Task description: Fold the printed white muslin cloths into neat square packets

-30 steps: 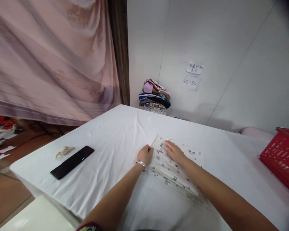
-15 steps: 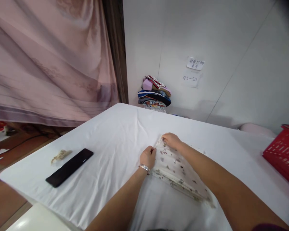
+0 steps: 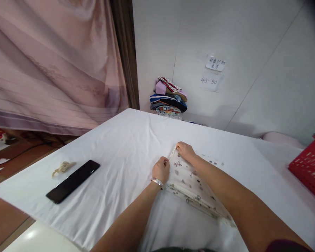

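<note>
A folded white cloth with small brown and grey prints lies on the white-covered table in front of me. My left hand, with a bracelet at its wrist, pinches the cloth's left edge. Farther up that same edge, my right hand grips a corner between thumb and fingers. Between the two hands the edge runs taut and slightly raised. My right forearm covers part of the cloth's right side, and its near end is blurred.
A black phone and a beige crumpled bundle lie at the left. Folded fabrics are stacked behind the table by the wall. A red basket stands at the right edge. A pink curtain hangs at the left.
Both hands keep their hold on the cloth's edge. The right hand has moved slightly up and away from the left, and the view has shifted a little.
</note>
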### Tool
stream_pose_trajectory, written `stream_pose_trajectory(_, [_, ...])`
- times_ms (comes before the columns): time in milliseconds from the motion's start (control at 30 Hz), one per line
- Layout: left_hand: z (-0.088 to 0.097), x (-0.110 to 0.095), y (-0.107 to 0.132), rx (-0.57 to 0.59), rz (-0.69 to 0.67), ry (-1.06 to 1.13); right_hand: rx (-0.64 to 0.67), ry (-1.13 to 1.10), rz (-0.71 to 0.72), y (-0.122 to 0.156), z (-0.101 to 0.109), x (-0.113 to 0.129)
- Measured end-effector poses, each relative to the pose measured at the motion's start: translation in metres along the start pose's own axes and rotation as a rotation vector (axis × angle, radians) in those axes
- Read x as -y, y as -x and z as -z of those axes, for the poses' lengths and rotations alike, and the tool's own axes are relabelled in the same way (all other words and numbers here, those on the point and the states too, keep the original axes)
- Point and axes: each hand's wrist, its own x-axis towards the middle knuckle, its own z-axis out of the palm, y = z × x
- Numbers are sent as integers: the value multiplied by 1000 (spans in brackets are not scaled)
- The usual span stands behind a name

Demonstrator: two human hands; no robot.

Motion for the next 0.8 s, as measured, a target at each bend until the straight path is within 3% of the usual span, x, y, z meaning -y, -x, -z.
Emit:
stream_pose_trajectory(233, [1, 0, -1, 23, 13, 4, -26, -87, -63, 13, -5, 0])
stream_pose_trajectory(367, [0, 1, -2, 28, 7, 9, -53, -67, 10, 38, -10, 6])
stream_pose_trajectory(533, [0, 0, -4, 16, 13, -11, 56, 27, 31, 47, -19, 15])
stream_pose_trajectory(667, [3, -3, -3, 13, 18, -22, 139, 9, -14, 49, -11, 17])
stream_pose_trajectory(800, [2, -3, -3, 23, 18, 2, 118, -3, -24, 71, -8, 25])
